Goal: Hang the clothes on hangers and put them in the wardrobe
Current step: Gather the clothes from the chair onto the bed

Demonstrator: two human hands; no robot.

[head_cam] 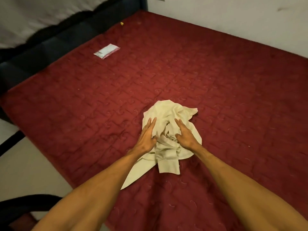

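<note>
A crumpled cream shirt (168, 114) lies in a heap on the red quilted mattress (216, 84), with a cuffed sleeve pointing toward me. My left hand (147, 135) rests on the heap's left side, fingers straight and laid flat on the cloth. On the right side my right hand (184, 134) rests the same way, fingers extended over the fabric. Neither hand grips the cloth. No hanger and no wardrobe are in view.
A small white packet (106, 51) lies on the mattress at the far left, and a tiny yellow object (122, 23) near the far edge. A dark bed frame (50, 45) runs along the left side. A white wall (233, 19) borders the far right.
</note>
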